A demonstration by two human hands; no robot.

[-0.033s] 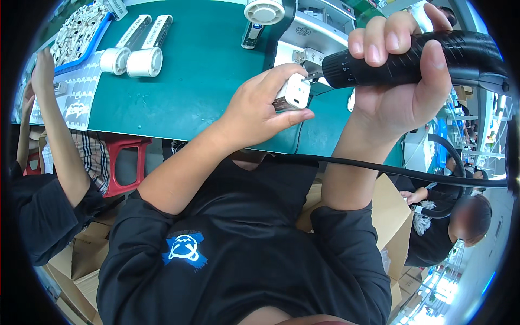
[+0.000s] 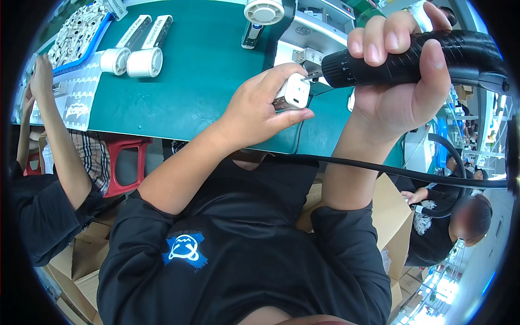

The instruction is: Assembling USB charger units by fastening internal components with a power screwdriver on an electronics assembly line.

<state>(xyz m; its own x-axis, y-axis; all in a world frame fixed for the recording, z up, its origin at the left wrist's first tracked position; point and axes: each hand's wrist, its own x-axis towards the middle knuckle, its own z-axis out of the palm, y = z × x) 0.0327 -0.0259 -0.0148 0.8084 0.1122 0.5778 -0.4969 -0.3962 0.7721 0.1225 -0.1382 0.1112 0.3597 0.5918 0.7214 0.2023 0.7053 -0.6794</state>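
Note:
My left hand point(image 2: 260, 108) grips a small white plastic adapter-like part point(image 2: 295, 91) just above the green bench mat point(image 2: 195, 81). My right hand point(image 2: 398, 81) is wrapped around a black electric screwdriver point(image 2: 422, 57), held sideways. The driver's metal bit touches the top of the white part. A black cable point(image 2: 390, 172) runs from the tool across my chest.
Two white cylindrical parts point(image 2: 130, 60) lie on the mat at the far left beside a blue tray of small white pieces point(image 2: 76, 38). A co-worker's arm point(image 2: 54, 135) reaches in at left. A grey metal fixture point(image 2: 319, 27) stands behind my hands. Cardboard boxes point(image 2: 395, 216) sit below.
Nothing has visibly changed; both hands hold the same grip and the bit stays on the white part.

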